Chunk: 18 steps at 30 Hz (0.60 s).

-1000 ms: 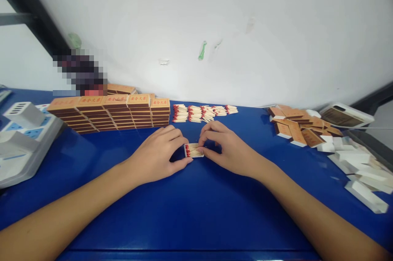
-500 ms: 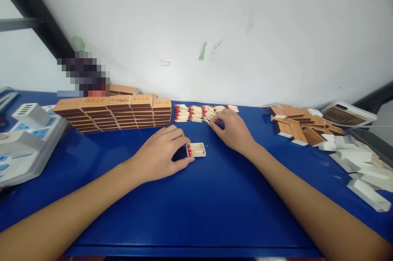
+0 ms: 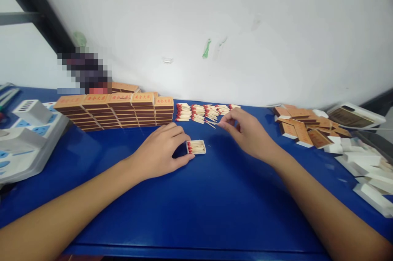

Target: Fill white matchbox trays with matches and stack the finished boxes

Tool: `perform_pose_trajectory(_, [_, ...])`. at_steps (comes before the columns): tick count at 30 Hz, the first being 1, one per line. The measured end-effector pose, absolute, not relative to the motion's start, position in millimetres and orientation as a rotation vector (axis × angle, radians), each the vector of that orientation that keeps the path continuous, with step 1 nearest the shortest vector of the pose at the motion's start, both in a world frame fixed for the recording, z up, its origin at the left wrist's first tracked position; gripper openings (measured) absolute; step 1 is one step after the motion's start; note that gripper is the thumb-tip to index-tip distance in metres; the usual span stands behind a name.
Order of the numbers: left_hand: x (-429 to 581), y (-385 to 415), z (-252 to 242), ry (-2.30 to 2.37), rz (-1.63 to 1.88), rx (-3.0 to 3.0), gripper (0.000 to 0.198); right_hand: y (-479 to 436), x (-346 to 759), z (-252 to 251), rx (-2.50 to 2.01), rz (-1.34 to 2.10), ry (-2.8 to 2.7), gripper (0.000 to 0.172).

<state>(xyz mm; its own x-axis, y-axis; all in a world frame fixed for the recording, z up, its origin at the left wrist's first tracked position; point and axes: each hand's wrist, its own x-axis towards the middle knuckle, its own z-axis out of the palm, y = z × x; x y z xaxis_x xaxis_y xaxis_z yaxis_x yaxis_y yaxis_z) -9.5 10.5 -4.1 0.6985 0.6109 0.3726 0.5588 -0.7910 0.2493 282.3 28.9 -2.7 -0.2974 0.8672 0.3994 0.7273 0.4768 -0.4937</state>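
A small white matchbox tray (image 3: 204, 147) lies on the blue table, with several red-tipped matches (image 3: 195, 147) inside, heads to the left. The thumb and fingers of my left hand (image 3: 166, 150) grip its left end. Farther back, my right hand (image 3: 245, 132) pinches thumb against fingertips, and a pale matchstick (image 3: 215, 123) sticks out to the left from the pinch. How many sticks are in it is hard to make out. Just beyond and to the left lie loose piles of matches (image 3: 183, 112) in a row, heads mostly leftward.
Stacked matchboxes (image 3: 123, 109) form a wall at the back left. A white power strip (image 3: 46, 146) with plugs sits at the left edge. On the right lie brown box sleeves (image 3: 302, 123), white trays (image 3: 359, 156) and a white phone-like object (image 3: 354, 115). A white wall (image 3: 184, 19) rises behind.
My right hand has drawn back slightly to the right from the match piles, with a matchstick now showing at its fingertips. My left hand stays at the tray; the view has shifted a little.
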Motion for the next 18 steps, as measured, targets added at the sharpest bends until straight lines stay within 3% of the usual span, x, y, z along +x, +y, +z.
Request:
perform_pose_trajectory(4, [-9.6, 9.3, -4.8, 0.986, 0.643, 2.78, 0.029, 9.9, 258.3, -0.8, -1.157, 0.557, -2.276, 0.014])
perform_pose_trajectory(10, [-9.6, 7.9, -4.8, 0.981, 0.638, 2.784, 0.03, 1.9, 247.8, -3.7, -1.143, 0.543, -2.296, 0.007])
perform_pose_trajectory(18, [-7.7, 7.3, -4.3, 0.969, 0.626, 2.779, 0.029, 36.6, 270.3, -23.3, -1.405, 0.134, -2.108, 0.004])
